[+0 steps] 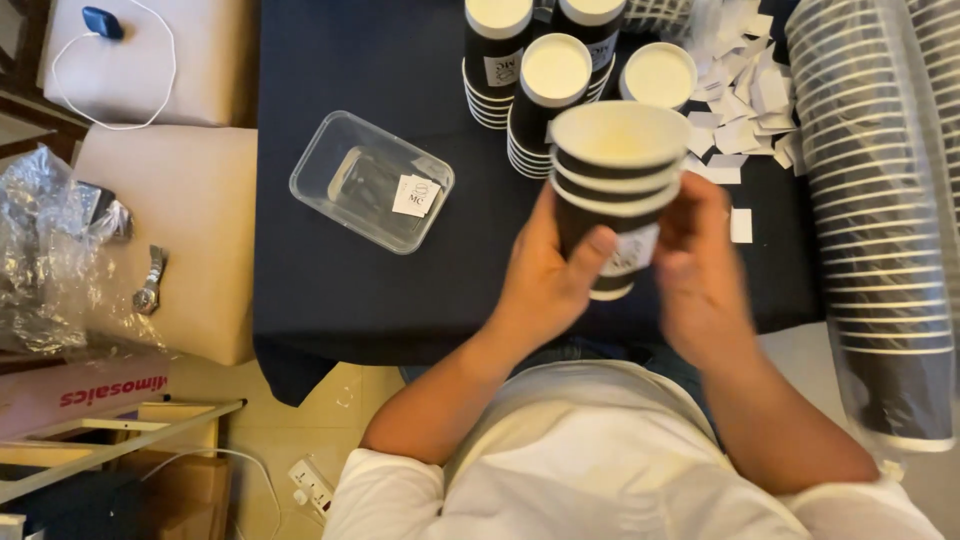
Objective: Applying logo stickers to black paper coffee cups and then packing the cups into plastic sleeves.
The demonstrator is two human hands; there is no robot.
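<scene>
Head view showed the left hand (548, 278) holding tightly a small stack of paper cups (612, 190). The right hand (700, 270) touched the stack's side, but it was blurred, so its grip was unclear.

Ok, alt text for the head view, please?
Both hands, left and right, hold a short stack of dark paper cups over a dark table. More cup stacks, loose white labels and a clear plastic tub lie around.
</scene>
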